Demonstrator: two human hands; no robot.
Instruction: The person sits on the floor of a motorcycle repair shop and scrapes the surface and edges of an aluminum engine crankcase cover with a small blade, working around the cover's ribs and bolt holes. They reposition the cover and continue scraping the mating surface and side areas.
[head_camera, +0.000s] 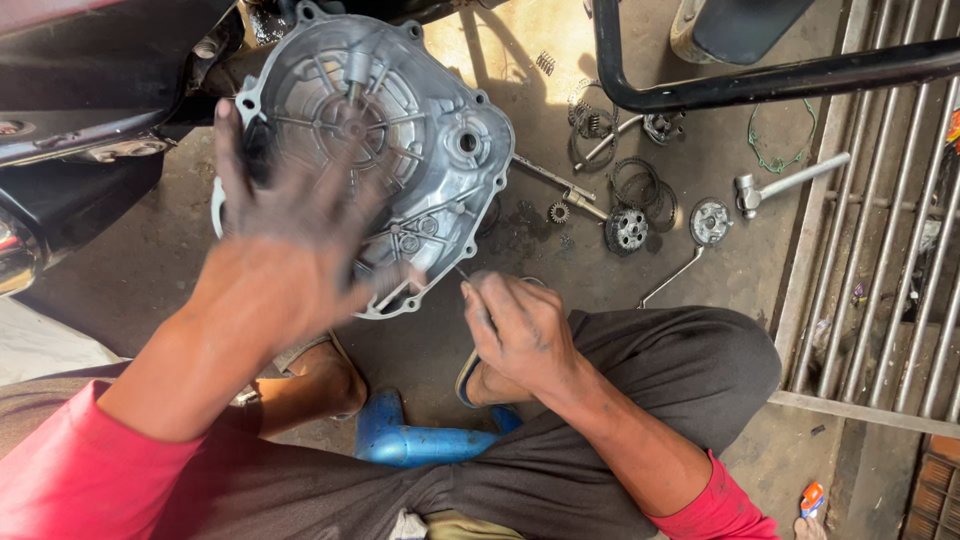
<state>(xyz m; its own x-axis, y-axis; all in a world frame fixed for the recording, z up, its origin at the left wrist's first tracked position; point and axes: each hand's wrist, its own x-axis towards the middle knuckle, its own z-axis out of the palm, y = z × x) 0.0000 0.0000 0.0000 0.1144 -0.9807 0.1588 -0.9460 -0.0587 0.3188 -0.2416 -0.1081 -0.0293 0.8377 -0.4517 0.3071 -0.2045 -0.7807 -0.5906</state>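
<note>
The left hand (285, 235) spreads open against the engine cover (400, 130), steadying it upright. The right hand (515, 325) is clenched around a thin tool (462, 272) at the cover's lower edge — gears (627, 228) (and a hammer (790, 182)) lie on the floor (720, 120).

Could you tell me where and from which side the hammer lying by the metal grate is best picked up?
Probably by the bare silver handle of the hammer, near its upper-right end, coming from above: it lies flat on the floor, with its head toward the clutch parts.
</note>
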